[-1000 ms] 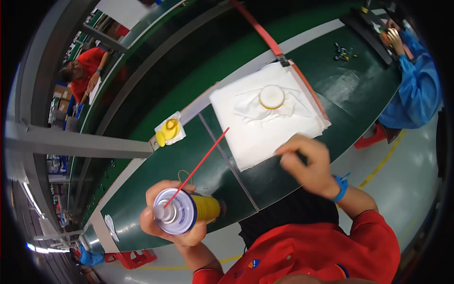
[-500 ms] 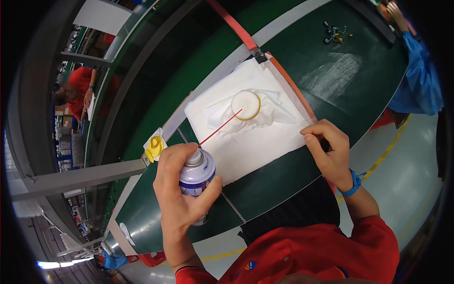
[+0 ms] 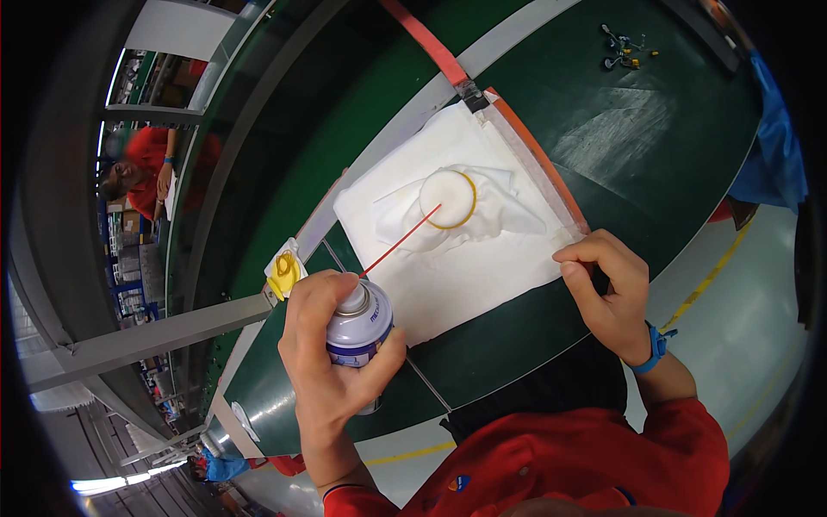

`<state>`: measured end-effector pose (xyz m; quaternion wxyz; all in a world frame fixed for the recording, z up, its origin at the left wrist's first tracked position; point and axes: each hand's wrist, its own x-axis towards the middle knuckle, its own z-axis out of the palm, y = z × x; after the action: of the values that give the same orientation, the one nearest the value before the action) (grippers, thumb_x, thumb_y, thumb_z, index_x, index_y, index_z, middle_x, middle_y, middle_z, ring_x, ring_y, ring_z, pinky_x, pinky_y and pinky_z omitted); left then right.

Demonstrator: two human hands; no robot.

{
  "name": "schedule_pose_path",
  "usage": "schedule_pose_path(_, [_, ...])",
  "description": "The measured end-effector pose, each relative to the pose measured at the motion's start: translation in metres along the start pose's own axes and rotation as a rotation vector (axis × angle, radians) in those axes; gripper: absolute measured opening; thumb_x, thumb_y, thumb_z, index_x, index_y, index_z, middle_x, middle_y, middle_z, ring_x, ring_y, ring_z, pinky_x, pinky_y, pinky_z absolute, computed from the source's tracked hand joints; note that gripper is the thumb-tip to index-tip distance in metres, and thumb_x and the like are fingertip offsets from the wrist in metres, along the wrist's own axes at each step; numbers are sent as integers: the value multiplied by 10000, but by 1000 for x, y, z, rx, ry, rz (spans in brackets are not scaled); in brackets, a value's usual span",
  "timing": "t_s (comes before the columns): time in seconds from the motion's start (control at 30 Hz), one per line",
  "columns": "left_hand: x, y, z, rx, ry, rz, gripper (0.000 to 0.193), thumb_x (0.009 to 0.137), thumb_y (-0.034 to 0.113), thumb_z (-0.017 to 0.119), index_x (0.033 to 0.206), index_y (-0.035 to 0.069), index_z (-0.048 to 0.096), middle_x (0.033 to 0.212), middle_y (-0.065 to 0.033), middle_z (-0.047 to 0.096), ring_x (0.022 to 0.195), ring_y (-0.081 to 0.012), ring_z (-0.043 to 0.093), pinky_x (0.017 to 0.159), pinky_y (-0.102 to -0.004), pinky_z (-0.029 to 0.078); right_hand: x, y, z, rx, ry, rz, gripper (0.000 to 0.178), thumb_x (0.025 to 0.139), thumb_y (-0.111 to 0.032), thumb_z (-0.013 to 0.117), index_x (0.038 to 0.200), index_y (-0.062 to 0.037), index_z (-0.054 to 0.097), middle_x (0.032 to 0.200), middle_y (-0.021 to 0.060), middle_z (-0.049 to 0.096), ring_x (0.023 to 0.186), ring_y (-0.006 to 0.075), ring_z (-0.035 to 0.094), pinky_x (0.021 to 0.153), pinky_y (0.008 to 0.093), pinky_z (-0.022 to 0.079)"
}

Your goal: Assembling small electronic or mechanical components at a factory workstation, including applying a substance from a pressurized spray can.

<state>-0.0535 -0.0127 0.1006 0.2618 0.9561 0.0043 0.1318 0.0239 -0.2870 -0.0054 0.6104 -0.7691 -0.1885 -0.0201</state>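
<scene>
My left hand (image 3: 314, 345) is wrapped round a white and blue spray can (image 3: 360, 326), its forefinger on the white nozzle cap. From the nozzle a thin red straw (image 3: 401, 241) reaches up to the right. Its tip lies over a round white disc-shaped top (image 3: 447, 196) covered in cloth and ringed by a yellow band (image 3: 472, 207). Folds of white cloth (image 3: 508, 215) spread around it on a flat white sheet (image 3: 431, 302). At the sheet's right edge, the thumb and forefinger of my right hand (image 3: 612, 293) are pinched close; what is between them is hidden.
The sheet lies on a dark green table (image 3: 482, 353), bordered by an orange strip (image 3: 543, 164). Yellow bands (image 3: 284, 274) hang at the left near a grey metal beam (image 3: 155, 332). Small metal parts (image 3: 624, 52) lie far right. A person in red (image 3: 146, 168) is beyond the frame.
The view has shifted slightly. Both hands keep their grips, and the straw tip stays over the round top. At the far right, a co-worker's hand has mostly left the view.
</scene>
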Motion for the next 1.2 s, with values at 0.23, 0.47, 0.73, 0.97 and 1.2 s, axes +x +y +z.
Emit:
schedule_pose_path(0.23, [-1,1,0,6,2,7,601,621,144,830,1178,65,619,1064,-178,663,939,-328,671,845,-400,546,-1,1,1,9,9,-2,47,907,10,656,933,21,694,790,65,612,665,116,525,612,250,403])
schedule_pose_path(0.47, [0,3,-3,18,5,23,596,624,133,828,1176,70,612,1051,-181,661,932,-325,671,843,-399,547,-1,-1,1,20,5,9,55,915,6,650,942,27,693,781,60,593,670,112,521,614,248,399])
schedule_pose_path(0.73, [0,5,-4,15,8,18,597,618,129,828,1171,67,612,1047,-179,660,932,-325,670,843,-401,546,-1,1,1,23,13,4,62,920,-1,649,952,29,693,788,62,595,665,112,520,614,245,400])
schedule_pose_path(0.97, [-3,5,-6,28,13,4,600,619,136,829,1173,66,611,1052,-179,659,928,-323,671,841,-397,547,-2,1,0,20,8,7,64,922,-3,647,955,27,693,789,62,594,667,108,520,613,248,403])
schedule_pose_path(1.2, [-3,4,-6,39,11,11,602,622,140,827,1177,67,607,1055,-177,659,927,-323,672,846,-397,548,-2,1,1,19,17,4,65,923,-7,649,954,28,694,788,60,594,666,107,519,612,247,402])
